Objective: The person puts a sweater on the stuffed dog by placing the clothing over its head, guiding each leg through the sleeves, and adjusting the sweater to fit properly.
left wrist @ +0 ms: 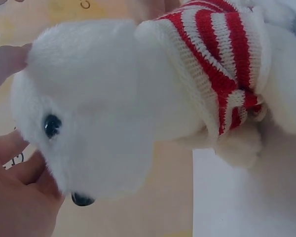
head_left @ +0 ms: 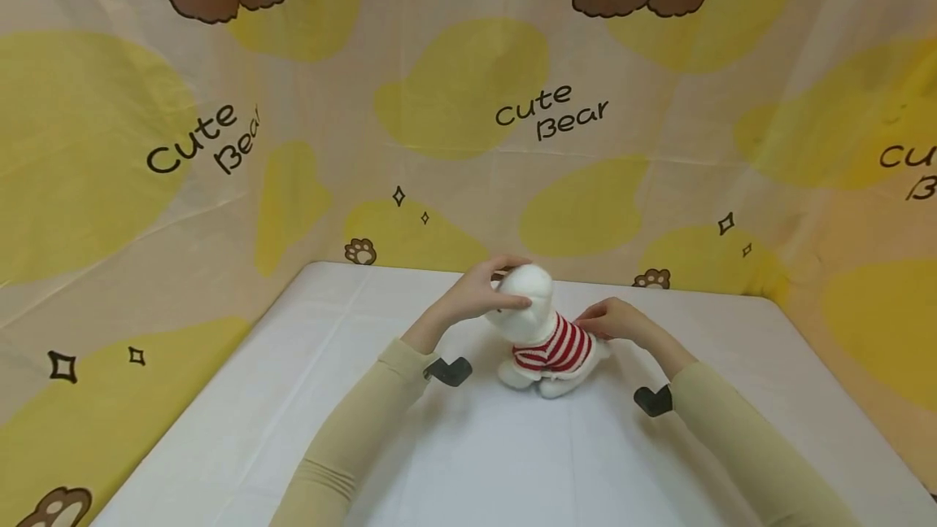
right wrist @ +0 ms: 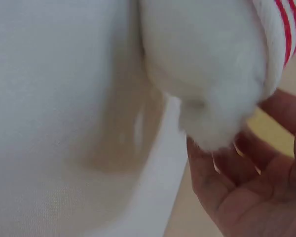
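Note:
A white plush toy animal (head_left: 533, 287) in a red-and-white striped knit sweater (head_left: 560, 346) stands on the white table, toward its far side. My left hand (head_left: 472, 297) grips its head, thumb on the near side and fingers on the far side. In the left wrist view its black eye (left wrist: 52, 126) and black nose (left wrist: 82, 199) show beside my fingers. At the rear end, my right hand (head_left: 618, 320) holds the toy, with fingers curled against the fluffy tail (right wrist: 214, 121) in the right wrist view. Part of that grip is hidden by the body.
The white tabletop (head_left: 512, 462) extends around the toy and toward me. Patterned yellow and beige cloth (head_left: 454, 96) with printed bears and lettering hangs behind and at both sides. A dark device part (head_left: 448, 372) sticks out at my left wrist, another (head_left: 653, 401) at my right.

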`<state>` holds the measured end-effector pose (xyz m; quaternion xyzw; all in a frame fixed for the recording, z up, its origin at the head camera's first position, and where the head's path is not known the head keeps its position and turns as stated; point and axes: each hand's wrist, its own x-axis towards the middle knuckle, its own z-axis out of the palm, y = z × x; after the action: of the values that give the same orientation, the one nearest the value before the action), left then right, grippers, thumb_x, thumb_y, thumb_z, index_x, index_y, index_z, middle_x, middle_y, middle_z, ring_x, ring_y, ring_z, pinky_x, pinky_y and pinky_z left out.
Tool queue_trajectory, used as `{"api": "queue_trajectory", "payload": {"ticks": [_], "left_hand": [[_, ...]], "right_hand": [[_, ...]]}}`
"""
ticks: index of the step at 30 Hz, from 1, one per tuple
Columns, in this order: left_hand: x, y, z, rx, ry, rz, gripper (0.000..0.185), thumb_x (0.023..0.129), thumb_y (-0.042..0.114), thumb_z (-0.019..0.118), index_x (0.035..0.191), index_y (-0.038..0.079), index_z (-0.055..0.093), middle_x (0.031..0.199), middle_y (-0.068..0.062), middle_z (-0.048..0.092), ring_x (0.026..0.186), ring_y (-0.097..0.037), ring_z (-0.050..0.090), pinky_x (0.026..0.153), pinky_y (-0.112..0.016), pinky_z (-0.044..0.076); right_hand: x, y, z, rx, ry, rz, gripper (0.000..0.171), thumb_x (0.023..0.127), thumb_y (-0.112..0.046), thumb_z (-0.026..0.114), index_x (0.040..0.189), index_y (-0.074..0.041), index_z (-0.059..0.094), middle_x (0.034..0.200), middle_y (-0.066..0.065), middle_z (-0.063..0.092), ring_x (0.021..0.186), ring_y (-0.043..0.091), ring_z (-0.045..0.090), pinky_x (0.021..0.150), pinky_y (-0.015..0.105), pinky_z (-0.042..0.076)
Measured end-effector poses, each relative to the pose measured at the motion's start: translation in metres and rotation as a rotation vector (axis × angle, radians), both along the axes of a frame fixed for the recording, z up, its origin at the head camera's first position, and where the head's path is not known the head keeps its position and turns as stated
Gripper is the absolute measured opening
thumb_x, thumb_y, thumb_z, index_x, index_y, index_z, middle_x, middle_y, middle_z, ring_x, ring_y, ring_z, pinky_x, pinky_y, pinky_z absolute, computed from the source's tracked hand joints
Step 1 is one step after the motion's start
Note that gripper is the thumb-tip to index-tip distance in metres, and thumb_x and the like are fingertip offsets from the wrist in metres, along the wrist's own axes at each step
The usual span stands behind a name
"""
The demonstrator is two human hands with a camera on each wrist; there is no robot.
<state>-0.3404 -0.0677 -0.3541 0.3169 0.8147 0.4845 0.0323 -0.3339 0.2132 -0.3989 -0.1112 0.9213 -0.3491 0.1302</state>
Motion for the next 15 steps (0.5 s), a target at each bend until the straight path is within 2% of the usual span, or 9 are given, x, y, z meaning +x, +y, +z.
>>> {"api": "queue_trajectory", "payload": {"ticks": [3,7,9,12,15], "left_hand": [[0.001,0.001,0.001,-0.007,0.004,0.007,0.063,0.074,0.027,0.081,0.131,0.020,0.055,0.132,-0.001,0.053,0.114,-0.025,0.055,0.086,-0.037,0.050],[0.003,0.003,0.003,-0.017,0.016,0.011,0.063,0.074,0.027,0.080,0.131,0.020,0.055,0.131,-0.001,0.054,0.113,-0.025,0.055,0.084,-0.037,0.051],[0.003,0.003,0.003,-0.028,0.026,0.013,0.062,0.074,0.027,0.080,0.130,0.020,0.056,0.130,-0.001,0.055,0.113,-0.024,0.056,0.084,-0.037,0.051],[0.003,0.003,0.004,-0.040,0.043,0.014,0.060,0.074,0.025,0.080,0.129,0.019,0.056,0.129,-0.001,0.055,0.112,-0.023,0.056,0.085,-0.037,0.051],[0.004,0.004,0.004,-0.047,0.060,0.010,0.060,0.073,0.025,0.081,0.128,0.017,0.057,0.128,-0.001,0.056,0.112,-0.023,0.055,0.085,-0.037,0.050]], "right_hand": [[-0.006,0.003,-0.003,-0.026,-0.048,0.043,0.033,0.090,-0.030,0.062,0.107,-0.002,0.069,0.090,0.001,0.067,0.078,0.010,0.055,0.071,0.026,0.050],[-0.008,0.002,-0.002,-0.061,-0.032,0.108,0.028,0.090,-0.025,0.062,0.102,-0.001,0.070,0.086,-0.002,0.067,0.077,0.008,0.056,0.070,0.025,0.049],[-0.008,-0.001,-0.002,-0.069,-0.034,0.112,0.025,0.090,-0.021,0.062,0.100,0.001,0.070,0.082,-0.003,0.066,0.075,0.007,0.055,0.068,0.024,0.048],[-0.009,-0.005,-0.006,-0.050,-0.079,0.020,0.022,0.088,-0.018,0.062,0.096,0.002,0.070,0.072,-0.004,0.060,0.067,0.008,0.050,0.061,0.022,0.045],[-0.011,-0.008,-0.013,-0.043,-0.207,-0.110,0.019,0.088,-0.014,0.060,0.092,0.003,0.068,0.069,-0.001,0.052,0.064,0.010,0.047,0.058,0.021,0.044]]}}
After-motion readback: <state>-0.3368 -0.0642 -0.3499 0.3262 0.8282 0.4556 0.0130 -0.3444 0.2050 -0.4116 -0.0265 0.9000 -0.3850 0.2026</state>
